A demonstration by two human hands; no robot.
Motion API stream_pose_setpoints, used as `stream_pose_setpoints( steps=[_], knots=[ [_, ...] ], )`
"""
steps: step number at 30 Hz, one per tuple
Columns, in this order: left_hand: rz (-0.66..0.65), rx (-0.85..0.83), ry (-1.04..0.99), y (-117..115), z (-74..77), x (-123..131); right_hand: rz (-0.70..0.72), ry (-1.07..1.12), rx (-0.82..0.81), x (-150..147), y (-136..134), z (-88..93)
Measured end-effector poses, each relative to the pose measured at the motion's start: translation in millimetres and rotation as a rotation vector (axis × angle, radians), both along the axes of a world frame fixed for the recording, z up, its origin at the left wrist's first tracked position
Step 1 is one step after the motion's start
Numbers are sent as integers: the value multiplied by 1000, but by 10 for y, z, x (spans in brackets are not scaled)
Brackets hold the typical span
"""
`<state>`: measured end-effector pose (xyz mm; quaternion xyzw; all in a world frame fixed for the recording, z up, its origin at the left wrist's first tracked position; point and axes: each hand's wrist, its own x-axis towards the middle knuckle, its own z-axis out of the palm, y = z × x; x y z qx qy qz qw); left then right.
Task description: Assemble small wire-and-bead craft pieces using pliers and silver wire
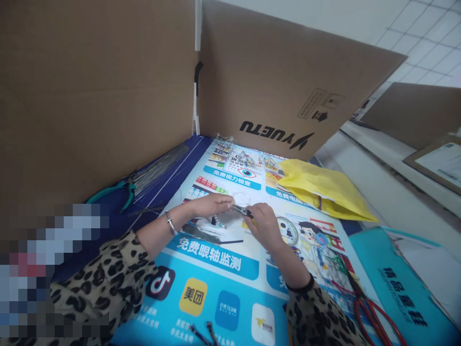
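Over the middle of a printed poster [230, 281], my two hands meet. My right hand [263, 223] is closed round small pliers [242, 210], whose jaws point left toward my other hand. The fingertips of my left hand [215, 204] pinch something at the jaws, beside a thin wire loop [241, 198]; the exact piece between the fingers is too small to tell. Under and left of the hands lie a dark bundle of fine strips [201, 232] and small beads.
Cardboard panels [288, 81] stand behind and left. Teal-handled pliers [127, 192] and loose wires [158, 168] lie left. At right are a yellow bag [327, 187], red-handled scissors [374, 317], tangled wire pieces [329, 259] and a teal package [406, 288].
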<state>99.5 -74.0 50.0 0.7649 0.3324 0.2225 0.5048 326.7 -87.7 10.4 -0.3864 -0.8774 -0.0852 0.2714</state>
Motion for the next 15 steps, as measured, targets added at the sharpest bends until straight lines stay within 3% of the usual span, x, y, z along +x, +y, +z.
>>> stream_pose_setpoints(
  steps=[7,15],
  knots=[
    [-25,-22,9,16,-66,-9,-26,-77,57,3,-31,84],
    [-34,-40,-14,3,-39,-2,-60,-156,162,29,-43,139]
  ],
)
